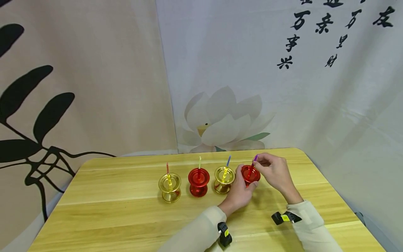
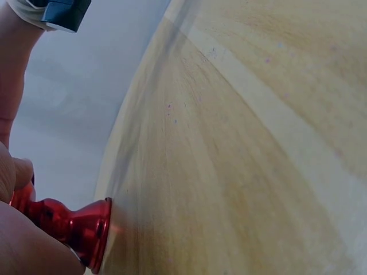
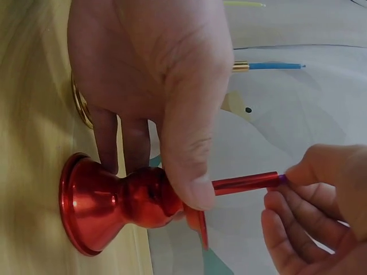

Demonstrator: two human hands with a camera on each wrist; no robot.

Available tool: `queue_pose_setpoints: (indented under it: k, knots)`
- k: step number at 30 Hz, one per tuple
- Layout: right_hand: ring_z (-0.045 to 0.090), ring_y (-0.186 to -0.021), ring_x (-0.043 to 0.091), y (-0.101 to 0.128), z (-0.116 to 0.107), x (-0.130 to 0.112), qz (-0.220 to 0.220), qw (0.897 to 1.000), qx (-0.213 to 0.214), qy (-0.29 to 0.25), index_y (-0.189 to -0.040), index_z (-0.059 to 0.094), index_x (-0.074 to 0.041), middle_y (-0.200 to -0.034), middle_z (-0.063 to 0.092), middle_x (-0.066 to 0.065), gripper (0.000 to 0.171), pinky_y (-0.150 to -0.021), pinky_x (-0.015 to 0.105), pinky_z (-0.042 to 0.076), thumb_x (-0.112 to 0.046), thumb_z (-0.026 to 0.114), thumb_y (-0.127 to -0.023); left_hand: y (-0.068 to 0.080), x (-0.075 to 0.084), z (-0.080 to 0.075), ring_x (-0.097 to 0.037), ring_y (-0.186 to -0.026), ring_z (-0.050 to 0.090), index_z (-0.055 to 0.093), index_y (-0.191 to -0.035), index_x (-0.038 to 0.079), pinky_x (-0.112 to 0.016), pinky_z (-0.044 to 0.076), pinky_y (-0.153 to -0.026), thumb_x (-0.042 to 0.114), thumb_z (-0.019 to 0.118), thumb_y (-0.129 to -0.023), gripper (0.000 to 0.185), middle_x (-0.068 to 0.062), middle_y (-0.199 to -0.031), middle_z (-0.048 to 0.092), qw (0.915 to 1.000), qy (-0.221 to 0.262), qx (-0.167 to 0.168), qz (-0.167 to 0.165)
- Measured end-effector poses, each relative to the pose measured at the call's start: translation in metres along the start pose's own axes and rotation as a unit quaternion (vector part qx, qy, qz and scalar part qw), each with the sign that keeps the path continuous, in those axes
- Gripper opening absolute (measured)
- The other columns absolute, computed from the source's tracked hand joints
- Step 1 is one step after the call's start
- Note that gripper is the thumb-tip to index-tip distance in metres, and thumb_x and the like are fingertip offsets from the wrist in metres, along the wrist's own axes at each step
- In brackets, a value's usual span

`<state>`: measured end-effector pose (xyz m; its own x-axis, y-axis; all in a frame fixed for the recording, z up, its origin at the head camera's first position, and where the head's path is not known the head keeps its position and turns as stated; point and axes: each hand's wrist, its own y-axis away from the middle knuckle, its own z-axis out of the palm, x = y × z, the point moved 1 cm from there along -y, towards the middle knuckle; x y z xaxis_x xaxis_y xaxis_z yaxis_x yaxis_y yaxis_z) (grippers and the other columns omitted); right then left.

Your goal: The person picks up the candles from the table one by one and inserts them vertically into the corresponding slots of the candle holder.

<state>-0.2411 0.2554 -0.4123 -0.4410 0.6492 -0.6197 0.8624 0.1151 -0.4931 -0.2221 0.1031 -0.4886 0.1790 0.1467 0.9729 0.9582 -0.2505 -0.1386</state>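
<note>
1. Head view. Four glossy metal candle holders, each hourglass-shaped with a dished top, stand in a row near the far edge of the pale wood-grain tabletop (image 1: 126,206). From the left: a gold holder with a red candle (image 1: 170,187), a red holder with a yellow candle (image 1: 198,181), a gold holder with a blue candle (image 1: 224,179), and the rightmost red metal candle holder (image 1: 250,174), nearest the right edge.
   - The first three holders each carry a thin, upright candle; judged from this, three of four are done.
   - The fourth is in hand: the left hand (image 1: 238,196) wraps the red holder's waist, and the right hand (image 1: 274,171) pinches the thin purple candle (image 1: 255,159) at its upper end. The candle's lower end stands in the dish; whether it is fully seated cannot be told.

2. Left wrist view. The holder's flared base (image 2: 94,232) sits flat on the smooth, lightly streaked wood. The left hand's fingers curl round the stem above it.

3. Right wrist view. The thumb and fingers of the left hand (image 3: 155,80) clamp the narrow waist. The right hand's fingertips (image 3: 309,172) nip the candle tip. The candle shaft here looks red; its end shows purple.
</note>
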Motion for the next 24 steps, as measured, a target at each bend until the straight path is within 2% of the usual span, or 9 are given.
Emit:
queue_pose_setpoints:
  k: [5,12,17,21,24]
  knots:
    - [0.079,-0.083,0.027,0.001,0.002,0.002,-0.004,1.000,0.002,0.003,-0.098,0.082,-0.004,-0.090,0.081,0.004,0.009,-0.075,0.018,0.058,0.003,0.077,-0.095,0.000,-0.001,0.000,-0.031,-0.143,0.057,0.030,-0.164,0.006,-0.046,0.043,-0.122,0.017,0.072,-0.107,0.072,-0.018,-0.153,0.056,1.0000,-0.001,0.005,0.001]
    - [0.080,-0.083,0.027,0.001,0.002,0.003,-0.003,1.000,0.005,0.002,-0.097,0.082,-0.005,-0.090,0.081,0.003,0.009,-0.074,0.015,0.057,0.003,0.077,-0.095,0.008,0.001,0.004,-0.042,-0.149,0.050,0.014,-0.171,-0.004,-0.054,0.041,-0.123,0.015,0.074,-0.106,0.091,-0.030,-0.162,0.046,0.9993,-0.031,0.021,0.005]
    - [0.080,-0.083,0.027,0.002,0.002,0.003,0.004,1.000,0.003,0.003,-0.098,0.082,-0.003,-0.090,0.081,0.004,0.007,-0.074,0.016,0.057,0.002,0.078,-0.095,0.017,0.005,0.003,-0.037,-0.146,0.051,0.011,-0.172,-0.004,-0.051,0.043,-0.121,0.017,0.078,-0.102,0.099,-0.024,-0.159,0.048,0.9994,-0.031,0.018,0.004]
    - [0.079,-0.082,0.026,0.002,0.001,0.003,0.013,1.000,0.000,0.000,-0.099,0.081,-0.001,-0.090,0.081,0.004,0.005,-0.073,0.016,0.057,0.000,0.080,-0.094,0.025,0.011,-0.002,-0.034,-0.148,0.049,0.015,-0.172,-0.001,-0.050,0.043,-0.121,0.025,0.079,-0.099,0.100,-0.021,-0.161,0.047,0.9995,-0.027,0.003,-0.014]
    - [0.079,-0.082,0.025,0.003,0.001,0.004,0.021,1.000,-0.002,-0.004,-0.100,0.081,-0.002,-0.090,0.081,0.005,0.006,-0.073,0.016,0.057,0.000,0.082,-0.094,0.035,0.016,-0.008,-0.038,-0.154,0.041,0.015,-0.173,-0.001,-0.057,0.037,-0.124,0.030,0.079,-0.099,0.102,-0.024,-0.168,0.039,0.9984,-0.034,-0.019,-0.040]
